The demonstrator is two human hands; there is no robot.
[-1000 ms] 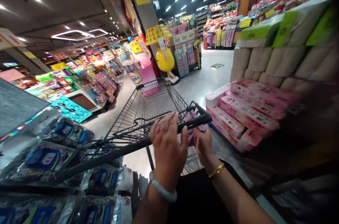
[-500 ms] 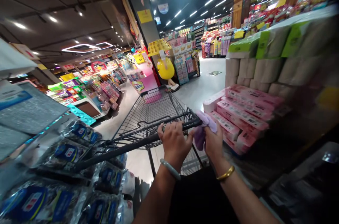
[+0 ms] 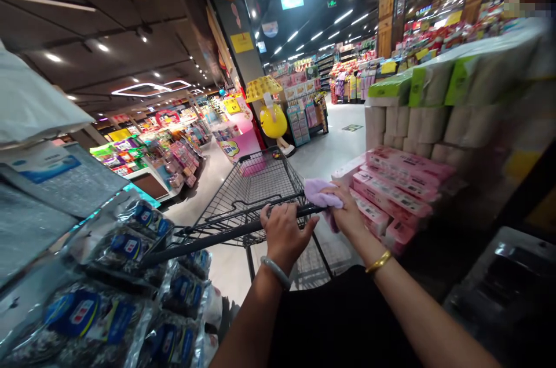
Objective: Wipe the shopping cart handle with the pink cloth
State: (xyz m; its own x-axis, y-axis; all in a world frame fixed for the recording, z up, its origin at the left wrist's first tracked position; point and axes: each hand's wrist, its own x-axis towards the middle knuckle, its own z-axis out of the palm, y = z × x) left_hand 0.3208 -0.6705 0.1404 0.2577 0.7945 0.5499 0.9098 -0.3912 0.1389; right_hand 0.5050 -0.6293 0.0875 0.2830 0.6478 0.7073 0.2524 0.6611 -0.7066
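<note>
Purple and soft, a cloth point(image 3: 320, 195) is bunched up at the right end of the cart handle point(image 3: 226, 234). The right hand point(image 3: 347, 211) presses it there, with the fingers curled around the cloth and the bar. A gold bangle point(image 3: 379, 262) sits on that wrist.

The left hand point(image 3: 284, 232) grips the black handle just beside the right hand, fingers wrapped tight over the top and thumb sticking out to the side. A pale green bangle point(image 3: 275, 271) is on that wrist.

Both hands are on a black wire shopping cart point(image 3: 256, 182). Its basket points down a shiny shop aisle.

Pink packs point(image 3: 399, 182) are stacked low on the floor, close to the right of the cart. Behind them stand tall piles of paper rolls point(image 3: 434, 119) with green labels. On the left, shiny bags with blue labels point(image 3: 125, 246) hang near the cart. Far ahead stands a big yellow figure point(image 3: 273, 120) under a yellow hat.
</note>
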